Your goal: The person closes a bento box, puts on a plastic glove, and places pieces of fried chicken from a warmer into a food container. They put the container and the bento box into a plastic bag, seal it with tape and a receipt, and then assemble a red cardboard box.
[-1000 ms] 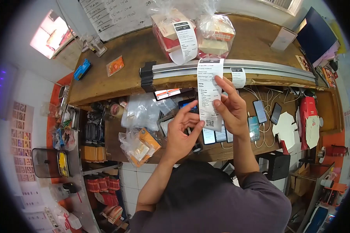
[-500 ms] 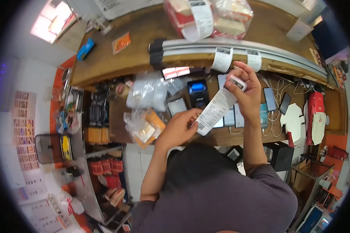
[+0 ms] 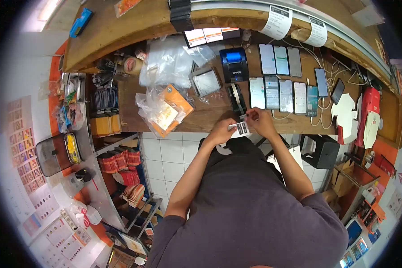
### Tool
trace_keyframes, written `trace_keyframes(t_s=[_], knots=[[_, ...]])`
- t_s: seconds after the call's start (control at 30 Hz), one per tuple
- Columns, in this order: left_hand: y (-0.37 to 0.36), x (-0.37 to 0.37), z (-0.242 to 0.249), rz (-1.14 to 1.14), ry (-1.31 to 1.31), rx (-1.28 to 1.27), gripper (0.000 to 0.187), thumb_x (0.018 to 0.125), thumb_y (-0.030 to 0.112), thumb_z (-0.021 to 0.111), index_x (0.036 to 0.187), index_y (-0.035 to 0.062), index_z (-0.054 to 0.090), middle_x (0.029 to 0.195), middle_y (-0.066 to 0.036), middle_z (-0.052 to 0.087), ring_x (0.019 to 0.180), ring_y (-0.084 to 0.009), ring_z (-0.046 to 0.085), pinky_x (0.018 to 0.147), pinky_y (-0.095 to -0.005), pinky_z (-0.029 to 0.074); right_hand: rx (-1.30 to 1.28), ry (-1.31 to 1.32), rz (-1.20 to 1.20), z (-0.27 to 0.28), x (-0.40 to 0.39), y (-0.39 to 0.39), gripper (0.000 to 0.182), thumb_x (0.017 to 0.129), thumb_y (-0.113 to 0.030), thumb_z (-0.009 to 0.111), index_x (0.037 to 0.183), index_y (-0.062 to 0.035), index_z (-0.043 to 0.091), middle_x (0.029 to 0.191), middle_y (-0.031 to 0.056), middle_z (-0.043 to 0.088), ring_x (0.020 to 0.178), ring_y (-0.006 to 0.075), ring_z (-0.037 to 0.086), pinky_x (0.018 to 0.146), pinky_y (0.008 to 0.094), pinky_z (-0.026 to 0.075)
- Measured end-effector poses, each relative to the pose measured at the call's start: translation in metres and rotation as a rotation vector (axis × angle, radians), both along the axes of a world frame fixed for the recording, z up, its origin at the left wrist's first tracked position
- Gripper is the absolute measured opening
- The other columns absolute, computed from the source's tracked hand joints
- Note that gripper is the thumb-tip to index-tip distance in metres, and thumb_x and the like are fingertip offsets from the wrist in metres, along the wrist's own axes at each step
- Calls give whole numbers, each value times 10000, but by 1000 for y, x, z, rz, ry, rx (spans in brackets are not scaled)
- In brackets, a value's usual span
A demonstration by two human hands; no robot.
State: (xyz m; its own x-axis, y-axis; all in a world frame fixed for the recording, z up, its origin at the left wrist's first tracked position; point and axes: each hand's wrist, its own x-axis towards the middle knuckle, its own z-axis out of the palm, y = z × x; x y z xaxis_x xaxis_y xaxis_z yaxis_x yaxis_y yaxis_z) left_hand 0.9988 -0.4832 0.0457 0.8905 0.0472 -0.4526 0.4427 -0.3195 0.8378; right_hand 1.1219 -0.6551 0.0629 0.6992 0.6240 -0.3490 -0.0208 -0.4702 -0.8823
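Pinching receipt [image 3: 241, 128] — both hands.

Worn brown wooden counter [image 3: 210, 117] with raised wooden ledge [image 3: 120, 31]; white square-tiled wall [image 3: 165, 156] beneath; grey metal shelf rack [image 3: 98, 196] left, orange floor strip [image 3: 54, 71].

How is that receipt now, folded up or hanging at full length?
Folded up: the receipt shows as a small compact piece pinched between the left hand and right hand at the counter edge.

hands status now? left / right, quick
Left hand: closed on the receipt, pinching its left end.
Right hand: closed on the same receipt, pinching its right side.
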Motion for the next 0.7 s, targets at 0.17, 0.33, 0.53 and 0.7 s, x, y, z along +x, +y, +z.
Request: trace_keyframes(t_s=[0.17,0.33,0.53,0.7], knots=[[-35,-7,-64,-15,23,-88,282,873,222,675,1037,-6,647,962,-143,677,894,-234,632,813,-338,481,-29,266,-80,-58,4,6,247,900,-246,670,1029,-37,651,735,24,579,650,100,546,584,264,445],[-51,7,-72,143,-50,-192,340,889,198,661,1166,3,639,1080,-163,685,991,-219,643,881,-339,478,41,332,-138,-56,-3,1,244,910,-252,644,932,-13,684,815,60,652,695,144,570,657,301,461],[-53,3,-61,248,3,-534,350,907,119,573,1241,16,607,1158,-109,670,1009,-179,630,900,-304,475,-175,9,18,-46,-72,-84,290,895,-268,650,853,19,673,756,149,622,679,213,580,661,345,463],[-68,-4,-68,350,182,-593,332,961,145,484,1239,12,607,1100,-70,679,950,-141,625,821,-271,480,-232,-109,-107,-71,-97,-96,252,863,-240,668,852,11,671,742,164,652,721,277,639,664,386,475]])
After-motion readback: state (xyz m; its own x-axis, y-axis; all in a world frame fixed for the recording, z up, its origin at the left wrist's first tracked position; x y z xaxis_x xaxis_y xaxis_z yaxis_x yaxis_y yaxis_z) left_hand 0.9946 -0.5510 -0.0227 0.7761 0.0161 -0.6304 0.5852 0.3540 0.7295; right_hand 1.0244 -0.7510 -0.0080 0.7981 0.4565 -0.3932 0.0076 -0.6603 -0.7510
